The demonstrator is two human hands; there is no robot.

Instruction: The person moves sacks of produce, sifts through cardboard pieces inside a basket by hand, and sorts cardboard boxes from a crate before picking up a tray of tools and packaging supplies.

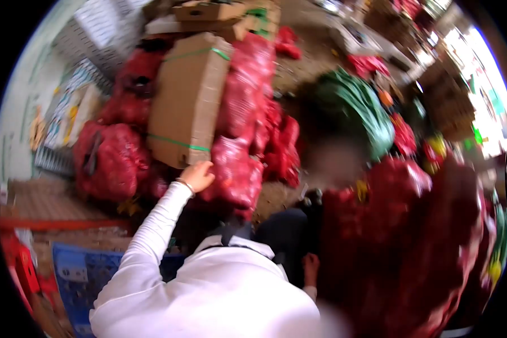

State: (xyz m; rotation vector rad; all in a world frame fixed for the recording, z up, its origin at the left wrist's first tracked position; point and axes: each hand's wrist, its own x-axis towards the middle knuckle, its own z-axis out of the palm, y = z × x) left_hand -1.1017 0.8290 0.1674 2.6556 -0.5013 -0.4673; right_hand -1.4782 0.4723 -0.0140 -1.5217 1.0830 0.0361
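A long brown cardboard box with green straps lies on top of red mesh sacks. At the box's near end is my left hand, its fingers curled together against the bottom corner; how much of the edge they grip is partly hidden. My right hand hangs low at my side, close to the large dark-red sacks on the right. It is small and blurred in view, so its fingers cannot be made out clearly.
A green sack stands across the dirt floor. White cartons are stacked at the far left. A blue plastic crate is beside me at lower left, near a red bar. More cardboard boxes stand at right.
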